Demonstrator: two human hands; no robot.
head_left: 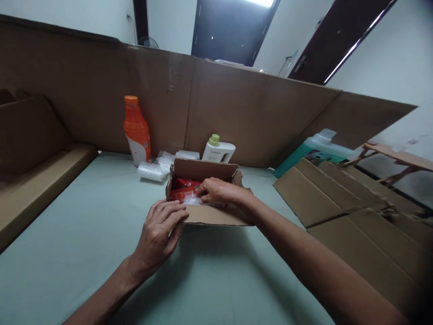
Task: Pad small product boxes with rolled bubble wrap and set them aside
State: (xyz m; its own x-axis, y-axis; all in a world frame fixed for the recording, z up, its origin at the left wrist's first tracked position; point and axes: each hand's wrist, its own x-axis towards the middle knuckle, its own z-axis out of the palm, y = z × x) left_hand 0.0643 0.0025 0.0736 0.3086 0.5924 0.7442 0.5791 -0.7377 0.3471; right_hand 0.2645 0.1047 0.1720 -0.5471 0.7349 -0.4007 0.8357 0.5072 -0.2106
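Green tabletop (pixel 84 234) bare nearby, left hand (pixel 158 232) fingers flat on box (pixel 209 214) edge, right hand (pixel 216 192) fingers pinching bubble wrap (pixel 192 200)

Your left hand (pixel 158 232) and right hand (pixel 218 192): both bare, no gloves, rings or watch; forearms unsleeved, entering from 6 and 4 o'clock.

We had an orange bottle (pixel 136 130) standing at the back of the green table (pixel 84 234), bubble wrap rolls (pixel 154 169) just beside it, and a white jug with a green cap (pixel 218 150) nearby. Flattened cardboard sheets (pixel 355 216) lay off to our right, with a teal jug (pixel 313 151) behind them.
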